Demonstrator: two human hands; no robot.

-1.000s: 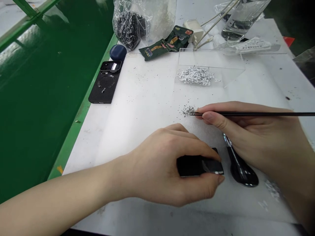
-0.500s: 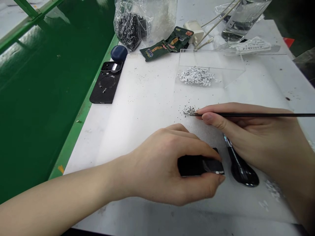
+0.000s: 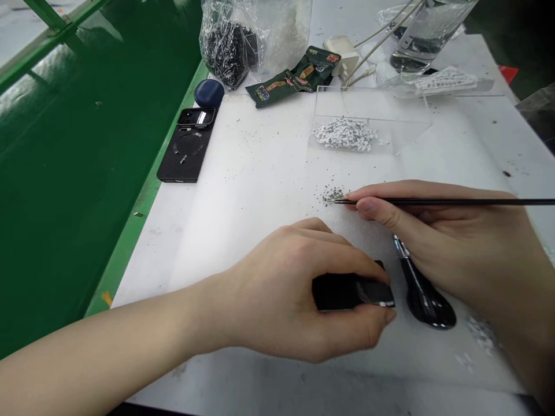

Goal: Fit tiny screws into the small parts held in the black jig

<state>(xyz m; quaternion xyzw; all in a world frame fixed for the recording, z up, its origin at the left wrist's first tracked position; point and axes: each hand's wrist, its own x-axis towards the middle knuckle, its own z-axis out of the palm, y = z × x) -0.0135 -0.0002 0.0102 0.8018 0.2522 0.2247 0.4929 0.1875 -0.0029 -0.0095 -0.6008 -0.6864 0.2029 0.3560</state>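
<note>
My right hand (image 3: 416, 225) grips a thin black rod-shaped tool (image 3: 468, 202) between thumb and fingers. Its fine tip touches or hovers over a small scatter of dark grains (image 3: 333, 195); I cannot tell which. Closed round the sides of a black rectangular block (image 3: 336, 292) is my left hand (image 3: 299, 289), resting low on the sheet. The block has a glossy end, and my palm covers part of it. Between the two hands lies a black, bulb-shaped handle (image 3: 427, 297) with a metal tip, held by neither.
A clear plastic tray (image 3: 411, 136) holds small white pieces (image 3: 347, 136). Behind it are green wrappers (image 3: 277, 88), a white charger (image 3: 342, 52) with cable and a glass (image 3: 429, 40). A black phone (image 3: 186, 153) lies along the left green edge, below a dark blue case (image 3: 208, 92).
Almost nothing differs. Both hands keep their grip and place, and the picture has only shifted very slightly.
</note>
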